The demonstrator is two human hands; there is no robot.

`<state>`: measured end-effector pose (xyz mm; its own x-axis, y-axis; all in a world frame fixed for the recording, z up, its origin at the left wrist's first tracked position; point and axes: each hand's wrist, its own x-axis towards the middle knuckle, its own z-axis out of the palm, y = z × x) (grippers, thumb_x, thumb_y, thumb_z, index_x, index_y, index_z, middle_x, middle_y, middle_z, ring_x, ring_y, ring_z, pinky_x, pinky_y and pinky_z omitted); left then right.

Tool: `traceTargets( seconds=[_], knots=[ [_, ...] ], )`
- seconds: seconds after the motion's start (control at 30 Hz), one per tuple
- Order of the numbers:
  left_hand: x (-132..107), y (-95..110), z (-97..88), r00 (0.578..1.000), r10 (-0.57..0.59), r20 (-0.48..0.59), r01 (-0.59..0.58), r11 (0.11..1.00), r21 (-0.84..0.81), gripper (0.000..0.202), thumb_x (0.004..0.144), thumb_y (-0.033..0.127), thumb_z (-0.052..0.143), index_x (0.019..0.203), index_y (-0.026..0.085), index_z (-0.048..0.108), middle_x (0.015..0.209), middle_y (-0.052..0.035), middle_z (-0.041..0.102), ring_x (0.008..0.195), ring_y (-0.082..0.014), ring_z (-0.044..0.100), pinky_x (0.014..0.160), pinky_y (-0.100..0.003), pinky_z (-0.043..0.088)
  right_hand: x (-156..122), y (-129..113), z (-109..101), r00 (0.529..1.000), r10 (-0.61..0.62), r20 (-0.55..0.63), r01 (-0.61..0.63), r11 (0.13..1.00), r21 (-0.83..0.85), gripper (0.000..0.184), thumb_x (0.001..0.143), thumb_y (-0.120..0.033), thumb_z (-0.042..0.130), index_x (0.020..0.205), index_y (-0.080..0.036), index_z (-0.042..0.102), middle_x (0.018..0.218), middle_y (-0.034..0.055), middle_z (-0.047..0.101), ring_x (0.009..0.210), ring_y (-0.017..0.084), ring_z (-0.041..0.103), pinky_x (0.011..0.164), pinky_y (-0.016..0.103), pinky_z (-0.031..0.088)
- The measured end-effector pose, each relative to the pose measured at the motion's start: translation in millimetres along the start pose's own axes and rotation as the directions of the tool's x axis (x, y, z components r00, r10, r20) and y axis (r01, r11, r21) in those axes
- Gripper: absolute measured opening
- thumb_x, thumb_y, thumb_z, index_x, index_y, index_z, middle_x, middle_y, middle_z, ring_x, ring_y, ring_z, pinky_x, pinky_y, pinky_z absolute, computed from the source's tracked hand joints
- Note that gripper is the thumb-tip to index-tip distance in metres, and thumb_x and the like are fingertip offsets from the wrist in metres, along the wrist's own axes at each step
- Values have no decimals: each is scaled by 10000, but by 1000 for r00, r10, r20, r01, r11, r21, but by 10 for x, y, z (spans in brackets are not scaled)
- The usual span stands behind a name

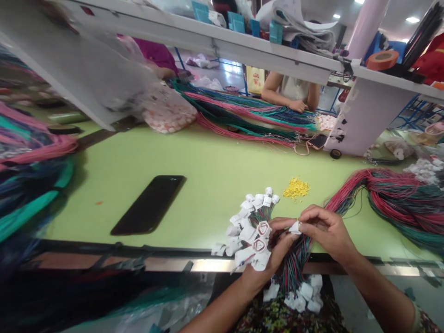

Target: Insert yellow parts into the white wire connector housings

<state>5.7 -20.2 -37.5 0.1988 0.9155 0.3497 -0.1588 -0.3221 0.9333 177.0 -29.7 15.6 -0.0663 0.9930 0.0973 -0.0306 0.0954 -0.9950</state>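
Between the fingertips of both hands is a small white connector point(295, 228) on a wire end. My left hand point(279, 245) pinches it from the left, closed, with white-tipped wires around its wrist and fingers. From the right, my right hand point(322, 229) holds the same connector between thumb and fingers. A bunch of white connectors point(244, 222) lies left of my left hand on the green table. Below my hands hang red and green wires point(294, 263), with more white connectors point(301, 296) over my lap. A pile of tiny yellow pieces point(296, 188) sits just beyond my hands.
A black phone point(149, 204) lies on the green table point(215, 171). Bundled wires point(395, 194) spread at right, and more wires point(27, 138) at left. Beyond stand a shelf point(194, 30) and a black tape roll point(335, 154). Across the table, a person's hand point(298, 106) rests near wires.
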Motion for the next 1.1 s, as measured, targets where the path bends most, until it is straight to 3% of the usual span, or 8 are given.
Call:
traceTargets(
  seconds=[0.27,0.5,0.6,0.7,0.83,0.97,1.03,1.1],
  knots=[
    [18,34,-3,998,-39,56,40,999,-18,222,871,201,708,1073,291,728,974,-41,747,898,-222,710,801,-389,590,-2,-23,-33,997,73,38,-72,997,-31,76,803,-270,774,834,-222,724,777,4,672,711,135,626,658,264,527],
    [95,204,-92,982,-31,186,27,999,24,213,882,255,687,1090,292,712,1018,-79,717,891,-237,690,791,-419,580,-116,-145,-189,943,-266,201,330,836,-438,182,888,-239,704,1067,-272,693,965,35,682,898,181,636,779,320,519],
    [154,265,-158,981,-117,157,124,992,-34,151,940,344,614,1031,281,717,988,-73,712,797,-215,677,741,-406,567,-290,-232,-349,941,-138,310,304,751,-587,121,916,-194,645,1017,-251,676,922,31,684,840,173,635,749,303,502],
    [195,253,-144,948,-281,147,300,945,-127,237,977,431,540,1027,264,700,845,-40,682,500,-115,520,483,-298,436,-549,-214,-416,854,136,503,297,665,-685,90,903,-193,629,941,-241,695,801,19,665,671,161,596,592,270,430],
    [222,227,-39,914,-338,224,378,912,-163,310,955,509,540,1017,242,682,698,-15,626,430,-100,362,404,-272,259,-768,-112,-362,797,161,582,347,667,-659,126,910,-315,663,817,-240,705,726,17,683,622,162,592,530,257,359],
    [236,279,17,890,-336,308,383,918,-104,337,968,526,490,1004,249,678,655,-10,601,443,-113,334,417,-281,242,-592,-185,-321,875,64,481,324,659,-678,189,902,-433,696,872,-247,719,663,-19,645,561,131,553,516,246,350],
    [239,315,17,882,-314,351,353,934,-51,351,983,516,456,969,252,687,647,-11,582,452,-121,333,421,-285,247,-405,-267,-264,950,-103,296,282,689,-668,126,932,-362,668,915,-249,719,687,-14,632,589,133,552,555,252,408],
    [238,343,9,890,-268,370,281,959,19,340,983,483,470,870,248,687,632,-12,558,474,-133,361,435,-288,286,-215,-336,-164,962,-243,126,271,774,-572,127,920,-289,670,1038,-260,706,840,16,672,690,149,600,626,273,487]
  ],
)
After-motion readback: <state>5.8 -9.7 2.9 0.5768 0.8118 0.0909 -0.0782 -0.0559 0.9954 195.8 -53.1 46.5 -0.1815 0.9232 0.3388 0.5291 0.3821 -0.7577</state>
